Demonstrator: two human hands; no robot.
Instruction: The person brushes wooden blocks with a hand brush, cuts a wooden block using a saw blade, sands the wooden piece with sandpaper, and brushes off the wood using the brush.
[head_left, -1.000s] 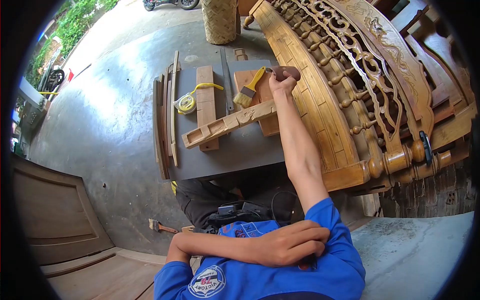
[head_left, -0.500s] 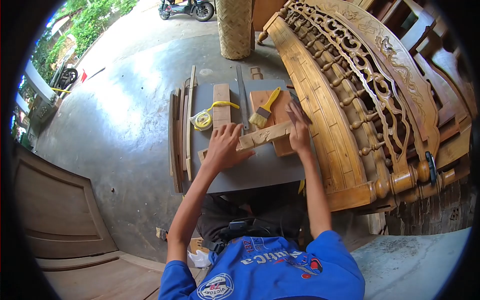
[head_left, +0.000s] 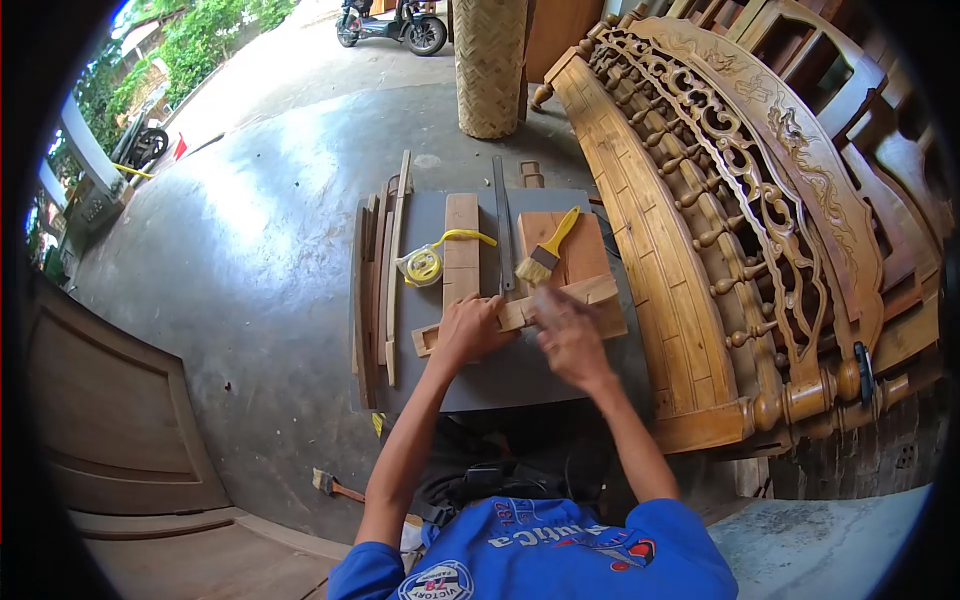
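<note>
Near the middle of the grey board (head_left: 490, 392), a notched wooden bar (head_left: 598, 291) lies slantwise across other wood. My left hand (head_left: 474, 328) is closed over its left part. Motion smears my right hand (head_left: 572, 347) over the bar's right-hand part; its fingers are closed round a brown piece, whose shape is unclear. Behind the bar, a yellow-handled brush (head_left: 552, 248) rests on a reddish wooden block (head_left: 590, 251). A yellow tape measure (head_left: 421, 266) sits beside an upright-running wooden piece (head_left: 462, 262), and a metal ruler (head_left: 502, 225) lies between that piece and the block.
Thin wooden strips (head_left: 383, 290) line the board's left edge. Carved wooden furniture (head_left: 670, 270) stands close on the right. A second brush (head_left: 336, 486) is on the floor at lower left. A woven column (head_left: 490, 70) and a motorbike (head_left: 395, 28) are beyond.
My left hand has come from across my chest onto the bar. My right hand has moved from the block's far right corner down and left over the bar, with the brown piece. The view has shifted.
</note>
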